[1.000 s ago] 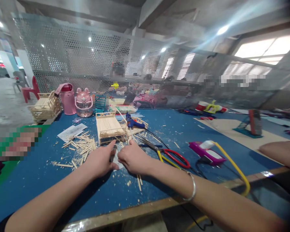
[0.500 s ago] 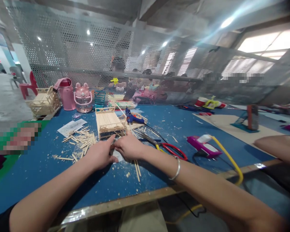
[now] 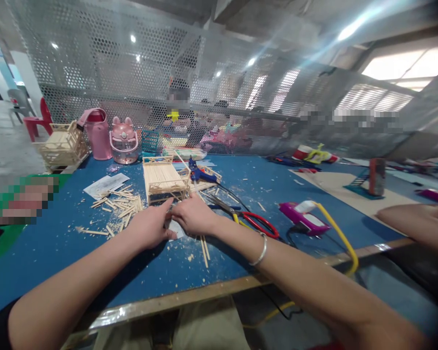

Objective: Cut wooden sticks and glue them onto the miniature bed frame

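My left hand (image 3: 151, 226) and my right hand (image 3: 193, 214) meet over the blue table, fingertips bent together. Whatever lies between the fingers is hidden. Under them shows a small white paper (image 3: 176, 230). Just beyond my hands stands a miniature bed of thin wooden sticks (image 3: 161, 178), with rails at its ends and side. A blue glue gun (image 3: 201, 173) rests to its right. Cut wooden sticks (image 3: 126, 206) lie in a loose heap left of my hands, and a pair of longer sticks (image 3: 204, 250) pokes out below my right wrist.
A tool with red and yellow handles (image 3: 259, 223) lies right of my hands, near a purple box with a yellow cable (image 3: 304, 218). Two pink bottles (image 3: 124, 143) and another stick model (image 3: 63, 146) stand at the back left. Another person's arm (image 3: 409, 218) rests at the right.
The view has shifted slightly, so the table things sit a little higher and further left. My hands stay together in the same place beside the stick bed.
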A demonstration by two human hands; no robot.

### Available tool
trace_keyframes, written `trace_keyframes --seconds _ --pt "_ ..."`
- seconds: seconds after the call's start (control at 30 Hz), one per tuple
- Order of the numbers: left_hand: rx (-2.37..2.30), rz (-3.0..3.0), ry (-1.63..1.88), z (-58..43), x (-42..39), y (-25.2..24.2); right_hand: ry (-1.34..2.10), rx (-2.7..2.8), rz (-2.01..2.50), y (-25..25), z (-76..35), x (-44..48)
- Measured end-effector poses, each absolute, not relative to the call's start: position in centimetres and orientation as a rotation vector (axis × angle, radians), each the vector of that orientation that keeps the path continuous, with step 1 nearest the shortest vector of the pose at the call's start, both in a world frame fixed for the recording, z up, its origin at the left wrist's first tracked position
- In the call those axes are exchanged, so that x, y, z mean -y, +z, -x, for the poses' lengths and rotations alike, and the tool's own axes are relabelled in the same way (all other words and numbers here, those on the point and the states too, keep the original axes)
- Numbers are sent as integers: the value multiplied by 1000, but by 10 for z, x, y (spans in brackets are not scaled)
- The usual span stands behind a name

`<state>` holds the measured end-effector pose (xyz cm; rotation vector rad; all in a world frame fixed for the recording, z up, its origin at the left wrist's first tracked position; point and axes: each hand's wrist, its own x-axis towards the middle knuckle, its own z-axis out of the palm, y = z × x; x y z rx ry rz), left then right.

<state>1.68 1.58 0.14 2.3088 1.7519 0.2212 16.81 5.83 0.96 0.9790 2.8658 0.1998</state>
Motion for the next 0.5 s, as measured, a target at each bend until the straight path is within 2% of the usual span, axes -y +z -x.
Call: trace_keyframes --seconds 0.5 --pt "-1724 -2321 223 -17 -16 2 208 -2846 -989 8 -167 -52"
